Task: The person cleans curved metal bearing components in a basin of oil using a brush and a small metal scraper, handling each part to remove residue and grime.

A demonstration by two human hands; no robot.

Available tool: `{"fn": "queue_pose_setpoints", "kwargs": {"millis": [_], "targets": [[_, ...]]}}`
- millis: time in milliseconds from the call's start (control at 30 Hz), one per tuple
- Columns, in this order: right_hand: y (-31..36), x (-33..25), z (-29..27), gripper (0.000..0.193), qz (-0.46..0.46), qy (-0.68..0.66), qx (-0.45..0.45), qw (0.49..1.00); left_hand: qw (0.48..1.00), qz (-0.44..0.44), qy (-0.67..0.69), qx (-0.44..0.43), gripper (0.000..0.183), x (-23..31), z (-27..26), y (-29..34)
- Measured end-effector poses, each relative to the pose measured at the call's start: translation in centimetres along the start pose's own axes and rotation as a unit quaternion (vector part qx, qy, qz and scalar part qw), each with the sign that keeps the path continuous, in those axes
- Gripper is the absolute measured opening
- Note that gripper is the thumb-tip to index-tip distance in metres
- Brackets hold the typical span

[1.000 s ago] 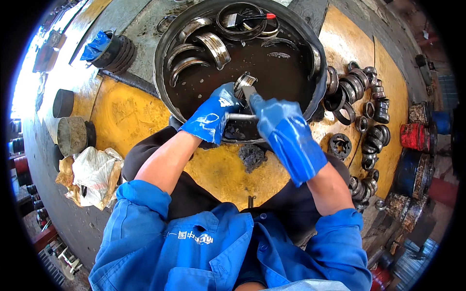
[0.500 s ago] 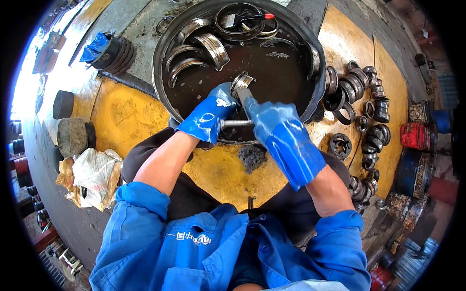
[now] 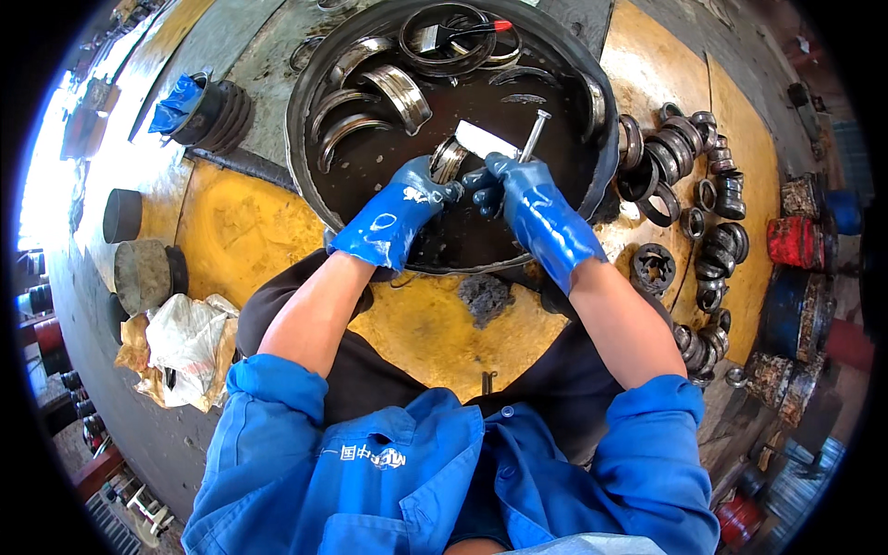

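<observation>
My left hand (image 3: 400,215), in a blue rubber glove, is closed round a small grooved metal ring (image 3: 448,159) above the dark liquid in a large round tub (image 3: 298,139). In my right hand (image 3: 546,208), gloved alike, is a scraper: its flat pale blade (image 3: 486,141) reaches up-left to the ring's upper edge, and its metal rod handle (image 3: 534,137) sticks up past the thumb. Whether the blade touches the ring, I cannot tell. Several large curved ring halves (image 3: 400,96) lie in the tub, beyond my left hand. A paintbrush (image 3: 462,33) with a red-tipped handle rests across round rings at the far side.
Several dark metal rings (image 3: 680,148) stand and lie in rows right of the tub. A slotted disc (image 3: 653,268) lies nearer me. Left are cylindrical sleeves (image 3: 139,276), a crumpled plastic bag (image 3: 185,342) and a ribbed cylinder (image 3: 217,116). A dark clump (image 3: 483,298) sits before the tub.
My right hand has turned the scraper, so its handle now points up instead of left and its blade shows broad side. The left hand still holds the ring, moved slightly left.
</observation>
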State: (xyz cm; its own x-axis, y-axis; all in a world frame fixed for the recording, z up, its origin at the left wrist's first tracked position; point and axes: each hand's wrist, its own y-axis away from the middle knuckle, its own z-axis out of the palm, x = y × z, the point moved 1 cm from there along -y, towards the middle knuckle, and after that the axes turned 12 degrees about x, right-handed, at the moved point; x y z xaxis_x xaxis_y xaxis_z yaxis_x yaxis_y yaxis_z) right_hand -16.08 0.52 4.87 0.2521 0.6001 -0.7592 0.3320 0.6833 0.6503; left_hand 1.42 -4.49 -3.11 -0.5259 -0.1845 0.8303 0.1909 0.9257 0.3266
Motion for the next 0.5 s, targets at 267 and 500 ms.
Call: {"fn": "queue_pose_setpoints", "kwargs": {"millis": [267,500], "targets": [[2.9,2.4,1.6,0.028,-0.034,0.003,-0.063,0.997,0.992,0.006,0.123,-0.010,0.042,-1.9,-0.8,-0.6],[0.9,1.6,2.5,0.026,-0.027,0.008,0.003,1.000,0.992,-0.045,0.105,0.048,0.041,-3.1,-0.4,1.4]]}}
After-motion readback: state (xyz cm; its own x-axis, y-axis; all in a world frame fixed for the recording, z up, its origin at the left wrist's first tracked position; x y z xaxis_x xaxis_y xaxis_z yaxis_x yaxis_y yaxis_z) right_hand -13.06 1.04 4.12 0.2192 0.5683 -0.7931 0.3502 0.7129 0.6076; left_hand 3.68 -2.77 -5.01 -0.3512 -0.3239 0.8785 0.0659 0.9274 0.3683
